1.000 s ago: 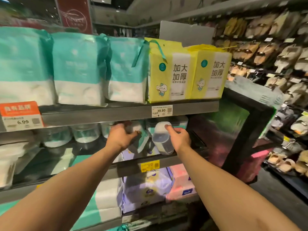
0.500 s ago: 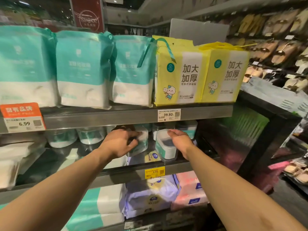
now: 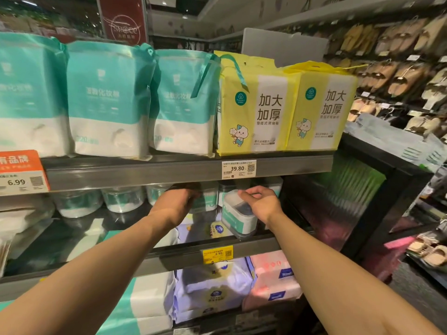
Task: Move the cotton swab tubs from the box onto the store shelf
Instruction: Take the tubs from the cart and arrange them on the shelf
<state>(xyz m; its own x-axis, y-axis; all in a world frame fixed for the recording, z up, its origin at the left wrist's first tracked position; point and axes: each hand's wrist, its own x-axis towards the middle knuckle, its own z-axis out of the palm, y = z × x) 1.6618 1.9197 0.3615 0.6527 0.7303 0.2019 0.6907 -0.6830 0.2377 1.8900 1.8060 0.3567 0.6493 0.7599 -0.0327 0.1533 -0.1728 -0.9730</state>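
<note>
Our right hand [image 3: 261,201] grips one clear teal-labelled tub [image 3: 238,217], tilted at the grey shelf [image 3: 169,258] front. Our left hand [image 3: 174,205] lies shadowed; we cannot tell its hold.

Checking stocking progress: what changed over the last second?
The right hand has tipped the front tub from tilted to nearly upright on the shelf, still gripping its top. The left hand keeps holding a second tub further back.
</note>
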